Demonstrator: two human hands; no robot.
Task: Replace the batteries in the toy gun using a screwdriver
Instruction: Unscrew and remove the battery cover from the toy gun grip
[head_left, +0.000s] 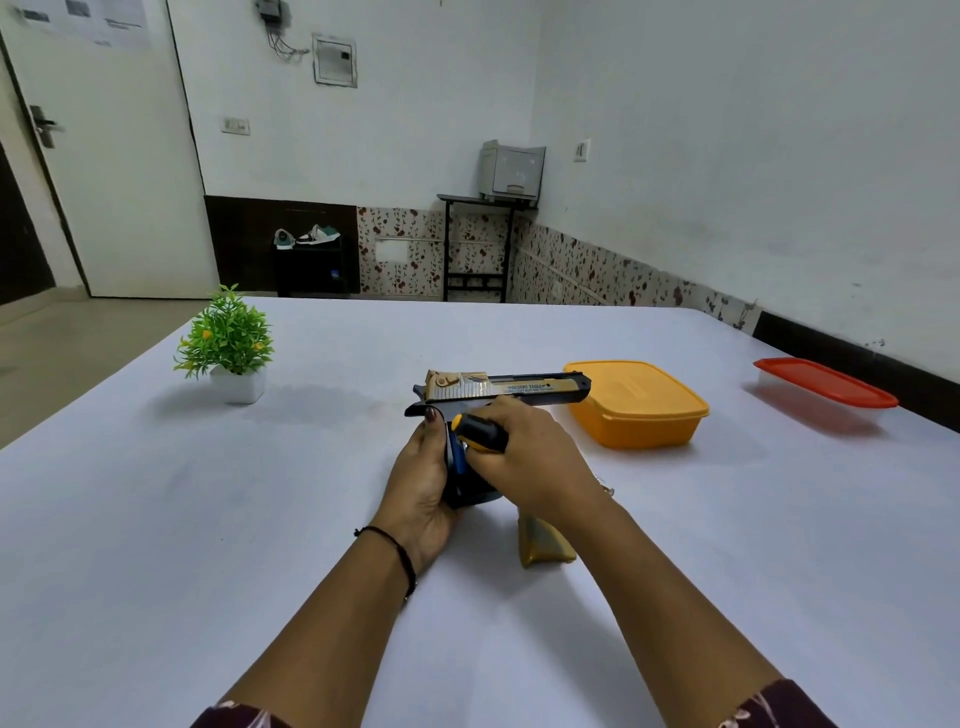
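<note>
Centrally in the head view, the toy gun (506, 388) sits on the white table (234, 545), slightly beyond the middle, its black and gold slide running left to right with the muzzle end just beside an orange lidded container (641, 413). Its grip points back toward the person and is held by the left hand (418, 491), whose fingers curl round it from the left while the thumb reaches up to the rear of the frame. A blue part (458, 460) shows on the grip between the two hands. The right hand (532, 460) is wrapped round the black and yellow handle of the screwdriver (480, 430), held against the grip; the tool's shaft and tip are hidden behind the fingers, so where it meets the gun cannot be told. A gold panel (544, 545) lies flat on the table under the right wrist, near the gun's butt but apart from it. Farther right stands a clear container with a red lid (826, 387), well apart from the orange one. At the left of the table is a small green plant in a white pot (231, 348).
</note>
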